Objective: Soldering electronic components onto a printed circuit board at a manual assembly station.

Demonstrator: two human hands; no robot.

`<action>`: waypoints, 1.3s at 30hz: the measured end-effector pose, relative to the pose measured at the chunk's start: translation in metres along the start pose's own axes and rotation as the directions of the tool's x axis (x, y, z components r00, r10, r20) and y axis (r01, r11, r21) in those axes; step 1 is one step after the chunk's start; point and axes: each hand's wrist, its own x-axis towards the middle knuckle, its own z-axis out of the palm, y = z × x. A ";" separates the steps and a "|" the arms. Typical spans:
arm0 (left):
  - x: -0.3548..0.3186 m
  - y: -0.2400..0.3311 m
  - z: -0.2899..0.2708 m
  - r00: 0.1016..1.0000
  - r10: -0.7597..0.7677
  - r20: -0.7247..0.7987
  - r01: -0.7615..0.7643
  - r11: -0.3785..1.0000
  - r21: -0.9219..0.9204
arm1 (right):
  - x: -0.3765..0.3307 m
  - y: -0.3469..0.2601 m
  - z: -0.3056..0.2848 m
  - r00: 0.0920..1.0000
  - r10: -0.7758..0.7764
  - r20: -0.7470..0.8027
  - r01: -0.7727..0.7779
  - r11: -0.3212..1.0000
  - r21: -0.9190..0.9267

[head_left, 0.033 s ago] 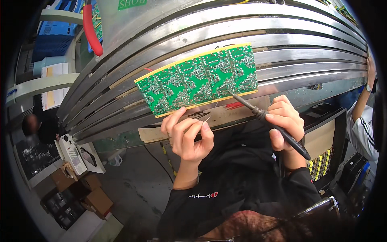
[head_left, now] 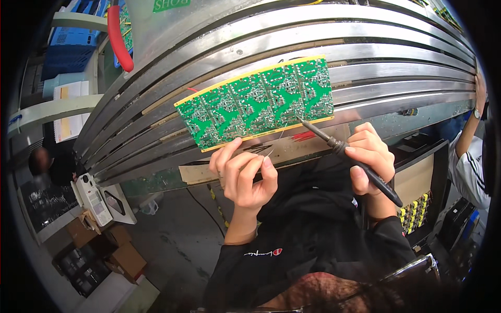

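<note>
Your left hand (head_left: 242, 180) pinches a thin, silvery, bendable wire (head_left: 282, 136) between thumb and forefinger, its other fingers curled. The wire runs up and to the right from that pinch toward the board's near edge. One outstretched fingertip of the same hand touches that near edge, well to the left of the pinch.

Your right hand (head_left: 369, 161) is closed around a slim soldering iron with a black handle and grey metal barrel (head_left: 377, 182), held much like a pen. The iron slants up and to the left from your fingers, its tip at the lower part of the board; you cannot tell from this view whether the tip touches a joint.

The long green rectangular circuit board with yellow edge strips (head_left: 255, 106) lies just beyond your left hand and up to the left of your right hand, solder side up, across polished silver metal rails (head_left: 391, 70). Between your hands, just below the board, sits a small bunch of thin red leads (head_left: 302, 136). Down to the right of your right hand stand rows of small yellow parts (head_left: 416, 213). Far to its right, another person's bare forearm (head_left: 468, 128) reaches to the rails.
</note>
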 end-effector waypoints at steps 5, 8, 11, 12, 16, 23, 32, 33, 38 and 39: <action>0.001 0.001 0.002 1.000 0.003 0.006 -0.004 1.000 0.012 | 0.002 0.001 0.004 1.000 -0.014 0.015 0.013 1.000 0.005; 0.003 0.002 0.005 1.000 0.006 0.011 -0.006 1.000 0.001 | 0.004 0.002 0.000 1.000 -0.007 -0.005 0.007 1.000 0.007; 0.003 0.006 0.008 0.999 0.008 0.033 -0.008 1.000 -0.023 | 0.005 0.005 -0.005 0.996 0.027 -0.089 -0.025 0.999 0.026; 0.004 0.008 0.010 1.000 0.004 0.021 -0.003 1.000 -0.025 | 0.005 0.006 -0.006 0.997 0.027 -0.076 -0.025 0.999 0.020; 0.005 0.012 0.015 0.999 0.001 0.041 0.001 0.999 -0.051 | 0.005 0.008 -0.009 0.998 0.014 -0.066 -0.008 0.996 0.086; 0.006 0.009 0.011 1.000 0.010 0.030 -0.008 0.997 -0.072 | 0.006 0.009 -0.010 1.000 0.013 -0.022 -0.011 0.997 0.077; 0.003 0.006 0.012 0.999 0.032 0.028 -0.029 0.995 -0.094 | 0.005 0.004 -0.014 1.000 0.000 0.000 0.000 0.999 0.044; 0.003 0.006 0.012 0.999 0.032 0.028 -0.029 0.996 -0.088 | 0.005 0.003 -0.014 1.000 -0.001 0.014 0.001 1.000 0.019; 0.005 0.008 0.014 0.999 0.031 0.033 -0.029 0.997 -0.066 | 0.008 -0.004 -0.010 0.998 -0.006 0.067 0.011 0.996 -0.085; 0.006 0.009 0.014 0.999 0.033 0.036 -0.031 0.998 -0.060 | 0.009 -0.006 -0.010 0.997 -0.012 0.077 0.021 0.993 -0.113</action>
